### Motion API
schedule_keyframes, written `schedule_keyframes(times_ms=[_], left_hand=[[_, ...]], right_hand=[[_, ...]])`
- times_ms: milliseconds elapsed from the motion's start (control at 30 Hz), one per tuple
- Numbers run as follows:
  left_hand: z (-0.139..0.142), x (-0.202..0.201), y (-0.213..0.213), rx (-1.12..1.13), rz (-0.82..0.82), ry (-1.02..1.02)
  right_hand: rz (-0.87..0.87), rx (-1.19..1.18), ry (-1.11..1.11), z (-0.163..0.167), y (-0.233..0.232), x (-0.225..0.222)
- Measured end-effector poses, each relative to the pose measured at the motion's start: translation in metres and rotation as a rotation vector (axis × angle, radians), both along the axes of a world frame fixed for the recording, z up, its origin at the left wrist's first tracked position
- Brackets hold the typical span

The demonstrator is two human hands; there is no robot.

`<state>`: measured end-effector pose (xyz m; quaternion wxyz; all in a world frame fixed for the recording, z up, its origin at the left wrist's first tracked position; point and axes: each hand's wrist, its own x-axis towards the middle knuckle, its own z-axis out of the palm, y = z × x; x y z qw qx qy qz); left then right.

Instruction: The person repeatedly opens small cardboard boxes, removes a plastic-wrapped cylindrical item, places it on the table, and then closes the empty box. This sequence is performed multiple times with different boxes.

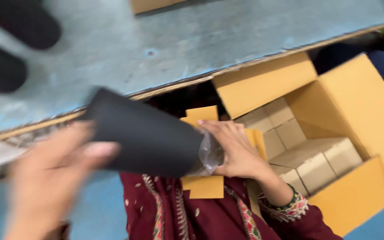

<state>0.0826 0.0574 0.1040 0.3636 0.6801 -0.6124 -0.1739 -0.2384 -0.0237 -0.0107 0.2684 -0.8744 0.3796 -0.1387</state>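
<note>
Nearest, the left hand [52, 178] is seen blurred at the lower left, its grip closed around the wide end of a black cylinder [143, 135], thumb laid on top. The cylinder is held tilted over the lap, its far end lower and pointing right. At that end a clear plastic wrap [210, 153] is bunched, and the right hand [236, 151] is pressed against it, fingers [214, 129] curled over the wrap and the cylinder's end; the grip is closed on the wrapped end. A patterned cuff and a dark bangle are noted at the right wrist. Below the cylinder a dark red embroidered garment [210, 218] is seen. A small flat piece of yellow-brown cardboard [203, 186] is held or lodged just behind the cylinder, partly hidden by it; which cannot be told.

To the right, a large open cardboard carton [356, 111] is set beside the lap, flaps spread. Inside it, small closed cardboard boxes [316, 162] are packed in rows, touching one another.

Farther off, the table [192, 44] with a worn blue-grey top is seen, its edge chipped. At its far left, two dark rounded shapes [10, 44] are noted, too blurred to identify. A cardboard corner [150, 5] is cut off by the top edge.
</note>
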Motion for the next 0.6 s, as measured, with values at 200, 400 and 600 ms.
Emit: schedule_keyframes(times_ms=[200, 400, 600], left_hand=[[-0.021, 0.093, 0.006, -0.016, 0.205, 0.16], [-0.046, 0.18, -0.02, -0.272, 0.203, -0.879], [-0.067, 0.203, -0.07, -0.461, 0.214, -0.915]], right_hand=[[0.073, -0.048, -0.093, -0.007, -0.005, -0.004], [0.017, -0.049, -0.093, -0.007, -0.008, 0.009], [0.029, -0.051, -0.08, -0.008, -0.011, 0.007]])
